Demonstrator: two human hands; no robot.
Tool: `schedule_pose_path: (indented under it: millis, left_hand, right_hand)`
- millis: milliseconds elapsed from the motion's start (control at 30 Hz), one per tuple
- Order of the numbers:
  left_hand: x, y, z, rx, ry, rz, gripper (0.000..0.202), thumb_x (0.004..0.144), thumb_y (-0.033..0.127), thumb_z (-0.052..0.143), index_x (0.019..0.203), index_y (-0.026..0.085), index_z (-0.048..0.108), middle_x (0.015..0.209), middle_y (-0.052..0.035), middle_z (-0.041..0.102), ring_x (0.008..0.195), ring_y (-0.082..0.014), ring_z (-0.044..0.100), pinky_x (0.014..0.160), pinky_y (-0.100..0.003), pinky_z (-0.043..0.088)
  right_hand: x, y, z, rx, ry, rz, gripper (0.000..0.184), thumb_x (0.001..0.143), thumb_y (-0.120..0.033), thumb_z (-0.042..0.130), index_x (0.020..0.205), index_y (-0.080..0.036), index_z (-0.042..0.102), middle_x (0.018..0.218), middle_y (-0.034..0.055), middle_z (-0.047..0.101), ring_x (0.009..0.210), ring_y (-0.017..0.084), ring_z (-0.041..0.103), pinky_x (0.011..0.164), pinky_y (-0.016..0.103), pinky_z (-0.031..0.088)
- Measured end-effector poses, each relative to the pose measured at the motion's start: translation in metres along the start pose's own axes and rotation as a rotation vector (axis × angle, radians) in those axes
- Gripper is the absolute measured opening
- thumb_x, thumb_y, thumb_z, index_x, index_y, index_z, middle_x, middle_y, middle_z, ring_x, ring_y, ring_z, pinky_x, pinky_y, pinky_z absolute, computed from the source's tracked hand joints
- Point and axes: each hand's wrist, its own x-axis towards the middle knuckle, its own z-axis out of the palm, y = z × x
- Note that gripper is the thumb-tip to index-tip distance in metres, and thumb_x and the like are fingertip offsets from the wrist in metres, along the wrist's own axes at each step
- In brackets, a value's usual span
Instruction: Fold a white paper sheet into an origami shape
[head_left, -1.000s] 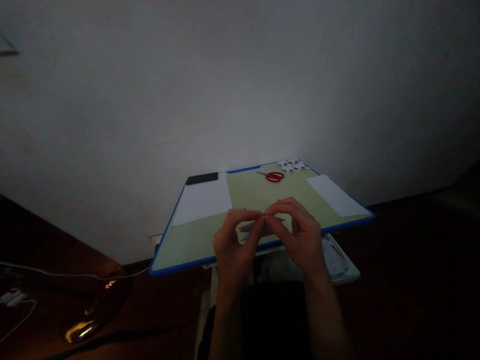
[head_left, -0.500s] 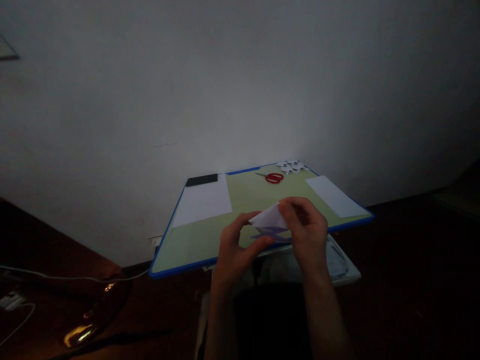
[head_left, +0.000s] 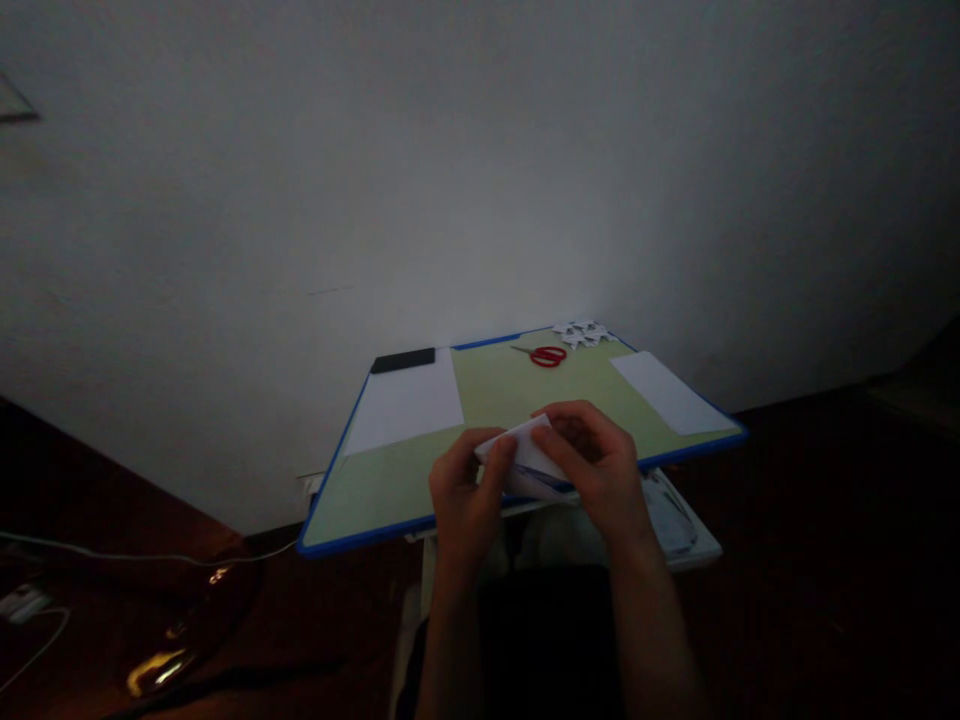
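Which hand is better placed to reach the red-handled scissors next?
Right hand, probably: the scissors lie nearer it, handles toward its side. Both it and the left hand hold folded white paper.

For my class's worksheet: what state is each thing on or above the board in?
Held paper: folded
Left hand: pinching held paper
Right hand: pinching held paper
Scissors: lying, blades looking closed
Left sheet: flat
Right sheet: flat
Dark slab: lying flat
White pieces: folded-looking, grouped

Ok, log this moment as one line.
left hand: holds folded paper | right hand: holds same paper | scissors: on board, beyond hands | paper shapes: board's far right corner
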Motion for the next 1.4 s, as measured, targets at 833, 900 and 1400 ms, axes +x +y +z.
schedule_pose_path:
  millis: [833, 900, 1400]
  left_hand:
    - [0.008, -0.002, 0.003, -0.287, -0.005, 0.042, 0.032, 0.085, 0.028, 0.091, 0.116, 0.024, 0.08, 0.109, -0.0067, 0.081, 0.1, -0.0206, 0.076, 0.086, -0.032, 0.064]
    - [0.007, -0.002, 0.004, -0.279, 0.009, 0.053, 0.032, 0.086, 0.027, 0.09, 0.116, 0.025, 0.08, 0.108, -0.0062, 0.08, 0.099, -0.0201, 0.074, 0.086, -0.032, 0.063]
    - [0.008, 0.004, -0.005, -0.113, 0.015, 0.207, 0.013, 0.088, 0.015, 0.086, 0.096, 0.026, 0.086, 0.091, -0.0028, 0.079, 0.084, -0.0168, 0.073, 0.077, -0.028, 0.062]
  right_hand:
    - [0.006, 0.0, -0.017, -0.251, -0.318, -0.269, 0.016, 0.095, -0.029, 0.076, 0.11, -0.024, 0.075, 0.107, 0.0048, 0.073, 0.096, 0.023, 0.07, 0.084, 0.036, 0.057]
    - [0.005, -0.002, -0.017, -0.246, -0.35, -0.275, 0.024, 0.092, -0.031, 0.079, 0.114, -0.024, 0.075, 0.112, 0.0063, 0.073, 0.101, 0.025, 0.07, 0.086, 0.037, 0.058]
    - [0.003, 0.006, -0.012, -0.178, -0.174, -0.183, 0.031, 0.092, -0.03, 0.083, 0.122, -0.03, 0.074, 0.113, 0.0024, 0.077, 0.107, 0.023, 0.071, 0.097, 0.039, 0.054]
